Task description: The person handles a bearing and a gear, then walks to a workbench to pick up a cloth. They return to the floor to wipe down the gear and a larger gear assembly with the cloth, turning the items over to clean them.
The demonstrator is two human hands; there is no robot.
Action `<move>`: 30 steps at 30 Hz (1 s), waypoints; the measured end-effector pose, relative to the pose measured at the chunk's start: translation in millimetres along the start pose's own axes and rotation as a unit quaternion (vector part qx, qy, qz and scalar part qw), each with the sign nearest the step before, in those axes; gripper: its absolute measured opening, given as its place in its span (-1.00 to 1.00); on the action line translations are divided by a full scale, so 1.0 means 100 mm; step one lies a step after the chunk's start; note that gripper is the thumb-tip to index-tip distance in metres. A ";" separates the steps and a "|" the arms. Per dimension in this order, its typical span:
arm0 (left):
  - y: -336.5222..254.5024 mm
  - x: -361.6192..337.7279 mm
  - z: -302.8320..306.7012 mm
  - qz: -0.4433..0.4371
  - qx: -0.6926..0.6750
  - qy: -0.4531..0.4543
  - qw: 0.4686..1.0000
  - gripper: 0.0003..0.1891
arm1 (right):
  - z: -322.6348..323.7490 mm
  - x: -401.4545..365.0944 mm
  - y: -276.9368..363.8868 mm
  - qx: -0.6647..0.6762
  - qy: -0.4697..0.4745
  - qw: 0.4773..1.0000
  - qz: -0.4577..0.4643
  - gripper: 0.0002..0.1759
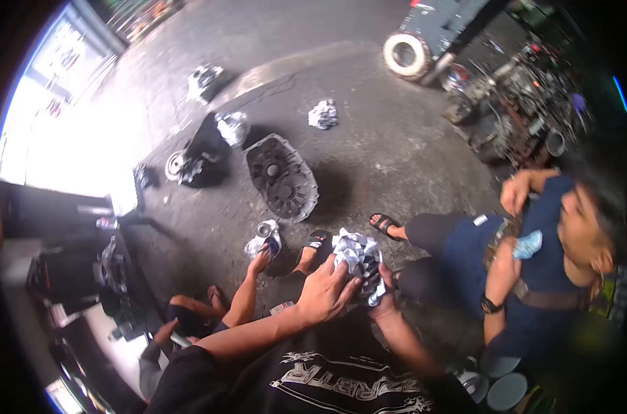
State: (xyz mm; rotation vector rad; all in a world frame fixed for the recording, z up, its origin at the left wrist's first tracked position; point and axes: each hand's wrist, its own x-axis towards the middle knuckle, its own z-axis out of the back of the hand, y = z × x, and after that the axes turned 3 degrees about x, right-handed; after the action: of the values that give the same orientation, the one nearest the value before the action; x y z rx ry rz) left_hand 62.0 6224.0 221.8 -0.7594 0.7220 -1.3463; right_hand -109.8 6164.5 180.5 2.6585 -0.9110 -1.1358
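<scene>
In front of my chest I hold a crumpled white-and-dark bundle (357,254), which looks like a rag or paper. My left hand (327,290) presses its fingers on the bundle's near left side. From the right and underneath, my right hand (384,293) grips the same bundle, its fingers partly hidden. Whether anything is wrapped inside cannot be seen. Beyond it on the floor lies a large oval metal housing (281,178) with round openings inside.
At the right a person (521,248) holds a light-blue cloth (527,245) and a brownish part. A co-worker's hand (260,261) touches a small metal part (262,231) at the left. More metal parts (204,81), a crumpled bundle (322,114) and an engine-like heap (527,110) sit around.
</scene>
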 end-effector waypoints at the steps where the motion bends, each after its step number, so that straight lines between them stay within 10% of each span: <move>1: 0.06 -0.05 -0.05 -0.008 -0.009 -0.055 0.998 -0.67 | -0.09 -0.04 0.03 -0.020 0.028 0.999 -0.011 -0.37; 7: -0.04 -0.60 -0.49 0.213 -0.091 -0.254 0.939 -0.59 | 0.00 -0.08 -0.14 -0.352 0.062 0.932 0.057 -0.24; 15: 0.01 -1.36 -0.86 0.296 -0.328 -0.107 0.891 -0.65 | 0.30 -0.18 -0.05 -0.353 0.087 0.909 -0.204 -0.43; 20: 0.21 -1.37 -1.18 0.295 -0.182 -0.277 0.896 -0.63 | 0.34 0.02 -0.22 -0.373 0.047 0.891 -0.255 -0.43; 23: 0.52 -1.32 -1.37 0.389 -0.355 -0.328 0.784 -0.65 | 0.38 0.34 -0.35 -0.493 0.158 0.831 -0.204 -0.46; 28: 0.89 -1.06 -1.18 0.419 -0.716 -0.364 0.423 -0.64 | 0.47 1.05 -0.64 -0.547 0.268 0.774 -0.171 -0.40; 30: 1.05 -1.03 -1.13 0.437 -0.567 -0.380 0.586 -0.65 | 0.46 1.28 -0.80 -0.473 0.211 0.820 -0.244 -0.40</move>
State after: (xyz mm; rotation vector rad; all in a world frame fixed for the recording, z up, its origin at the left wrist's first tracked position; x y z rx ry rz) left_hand 19.7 6326.9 73.0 -1.5345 0.9838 0.5796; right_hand -33.4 6162.4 42.6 2.1051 0.3891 -0.6927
